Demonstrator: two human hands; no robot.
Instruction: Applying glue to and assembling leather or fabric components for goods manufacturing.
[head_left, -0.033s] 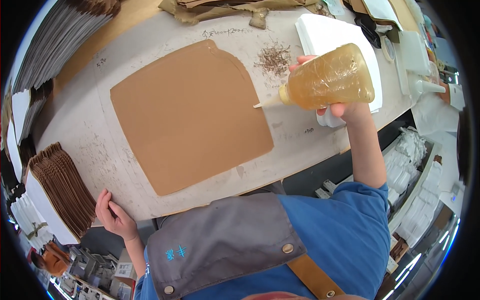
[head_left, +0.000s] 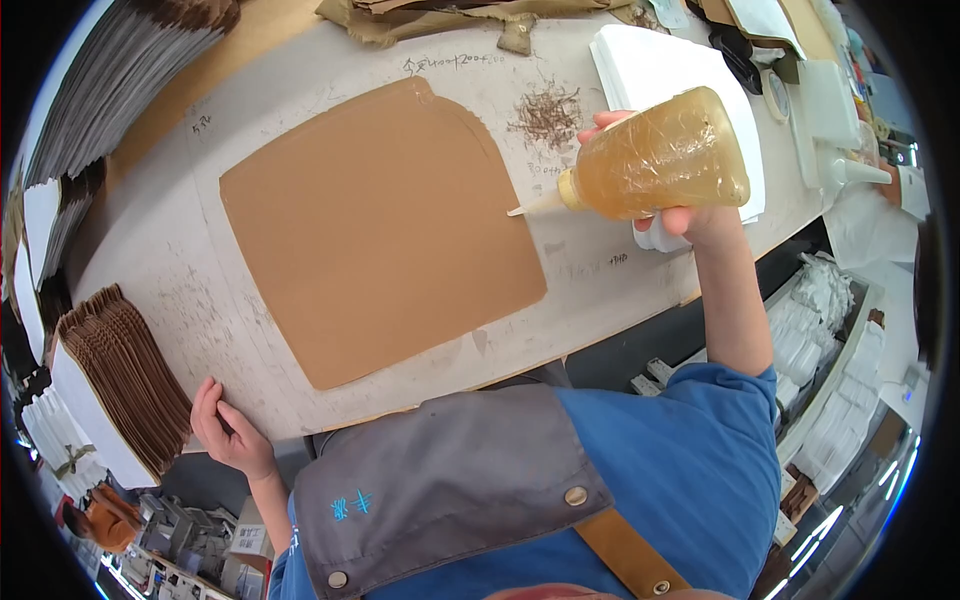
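Observation:
My right hand [head_left: 692, 222] is wrapped round a squeeze bottle [head_left: 668, 150] of amber liquid that looks like glue, held tilted on its side. Its pale nozzle [head_left: 535, 206] points left, the tip at the right edge of a large flat brown panel [head_left: 380, 240]. That panel, perhaps leather, lies on the pale worktable [head_left: 240, 370] and has a curved, notched upper right corner. At the table's near left edge rests my left hand [head_left: 230, 432], empty, fingers loosely stretched and thumb apart. Beside its fingertips stands a stack of brown pieces [head_left: 125, 385].
White sheets [head_left: 665, 65] lie under and behind the bottle. Brown shreds [head_left: 547, 118] are heaped by the panel's upper right. Scraps [head_left: 430, 22] line the far edge, and a tall stack of grey sheets [head_left: 120, 85] stands far left. A tape roll [head_left: 776, 96] sits at right.

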